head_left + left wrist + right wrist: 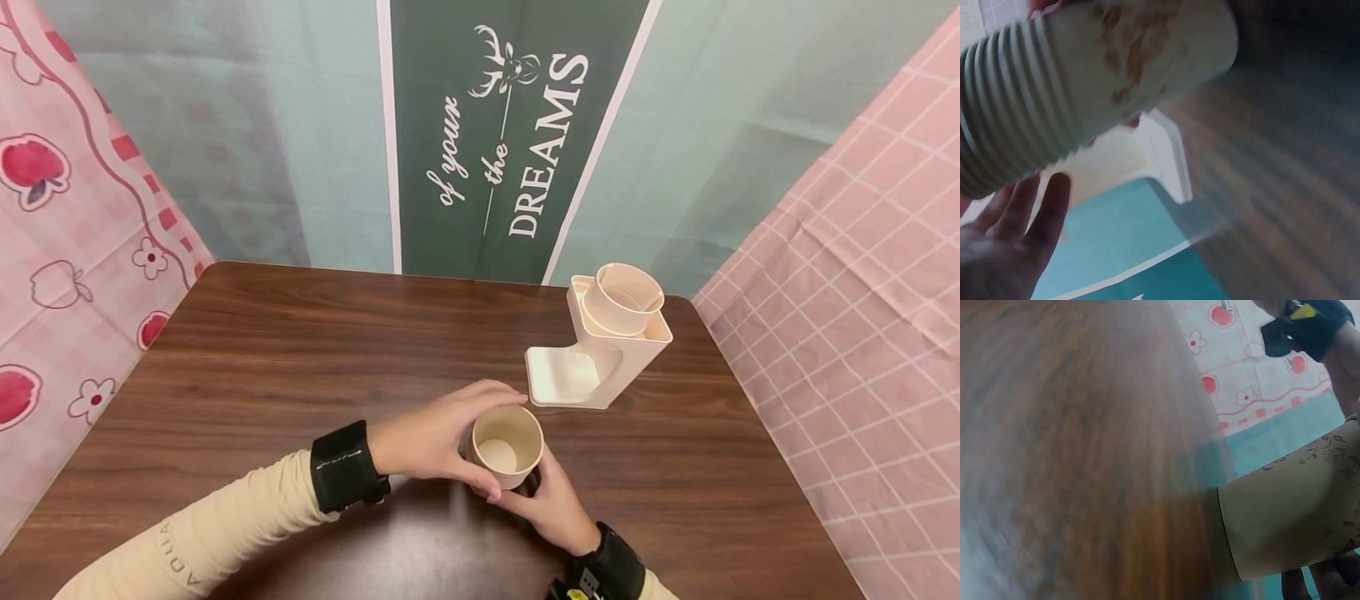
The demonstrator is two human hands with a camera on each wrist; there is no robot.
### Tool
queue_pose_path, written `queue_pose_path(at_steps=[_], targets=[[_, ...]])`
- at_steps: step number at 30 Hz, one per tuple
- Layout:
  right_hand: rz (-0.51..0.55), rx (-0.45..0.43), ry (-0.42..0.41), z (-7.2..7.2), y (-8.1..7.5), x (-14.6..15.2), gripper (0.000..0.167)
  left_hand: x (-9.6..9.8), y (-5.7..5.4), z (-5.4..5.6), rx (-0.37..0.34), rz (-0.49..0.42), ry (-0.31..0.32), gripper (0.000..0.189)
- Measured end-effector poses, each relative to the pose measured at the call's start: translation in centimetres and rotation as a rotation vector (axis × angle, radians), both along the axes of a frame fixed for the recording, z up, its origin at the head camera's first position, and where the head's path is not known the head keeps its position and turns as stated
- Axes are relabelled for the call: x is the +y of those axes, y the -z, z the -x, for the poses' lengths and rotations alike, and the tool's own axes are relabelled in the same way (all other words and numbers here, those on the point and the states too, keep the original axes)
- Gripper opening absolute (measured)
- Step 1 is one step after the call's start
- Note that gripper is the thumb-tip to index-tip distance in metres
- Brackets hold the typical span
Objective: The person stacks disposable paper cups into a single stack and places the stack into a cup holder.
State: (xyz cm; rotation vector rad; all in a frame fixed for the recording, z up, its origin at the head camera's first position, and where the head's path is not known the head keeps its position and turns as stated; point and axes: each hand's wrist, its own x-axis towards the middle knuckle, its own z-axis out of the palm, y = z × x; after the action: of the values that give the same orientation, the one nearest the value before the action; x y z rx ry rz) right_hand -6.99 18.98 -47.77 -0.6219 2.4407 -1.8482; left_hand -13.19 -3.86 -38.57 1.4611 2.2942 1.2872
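A stack of pale paper cups (pixel 507 446) is held upright over the front middle of the table, its top cup open towards me in the head view. In the left wrist view the nested rims of the cups (pixel 1013 103) form ridges, with a brown print below. My left hand (pixel 435 433) curves round the top of the stack, thumb on the near side and fingers on the far side. Lower down, my right hand (pixel 551 504) grips the stack from the right. The right wrist view shows the lower end of the cups (pixel 1291 512), printed with brown leaves.
A cream stand (pixel 626 367) with a flat base and a round holder (pixel 622 300) on top stands at the back right, beyond the hands. The dark wooden table (pixel 300 333) meets a green cloth (pixel 487 167) behind and pink cloths at both sides.
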Motion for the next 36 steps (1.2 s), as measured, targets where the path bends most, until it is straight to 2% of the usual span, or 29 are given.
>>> queue_pose_path(at_steps=[3,6,9,13,17,21,25,36], targets=[[-0.009,0.005,0.003,-0.1,-0.1,-0.1,0.085,-0.2,1.2,-0.7,-0.014,-0.044,-0.062,0.103],[-0.012,0.022,-0.003,0.0,-0.2,-0.1,0.088,-0.4,2.2,-1.3,-0.027,-0.048,-0.13,0.111],[-0.012,0.038,-0.022,0.1,-0.5,0.1,0.094,-0.7,3.2,-1.6,-0.065,-0.042,-0.182,0.112],[-0.04,0.075,-0.049,0.0,-0.8,0.8,0.101,-0.8,4.5,-1.9,-0.142,-0.075,-0.204,0.095],[-0.05,0.122,-0.059,-0.1,-0.8,1.6,0.093,-0.7,5.3,-2.1,-0.185,-0.118,-0.214,0.078],[-0.031,0.137,-0.082,-0.2,-0.7,2.0,0.079,-0.7,5.8,-2.3,-0.227,-0.142,-0.217,0.072],[-0.014,0.103,-0.093,-0.2,-0.7,1.9,0.068,-0.8,6.0,-2.4,-0.252,-0.154,-0.225,0.07],[-0.012,0.092,-0.055,-0.1,-0.7,1.6,0.065,-0.7,5.9,-2.2,-0.279,-0.142,-0.211,0.066]])
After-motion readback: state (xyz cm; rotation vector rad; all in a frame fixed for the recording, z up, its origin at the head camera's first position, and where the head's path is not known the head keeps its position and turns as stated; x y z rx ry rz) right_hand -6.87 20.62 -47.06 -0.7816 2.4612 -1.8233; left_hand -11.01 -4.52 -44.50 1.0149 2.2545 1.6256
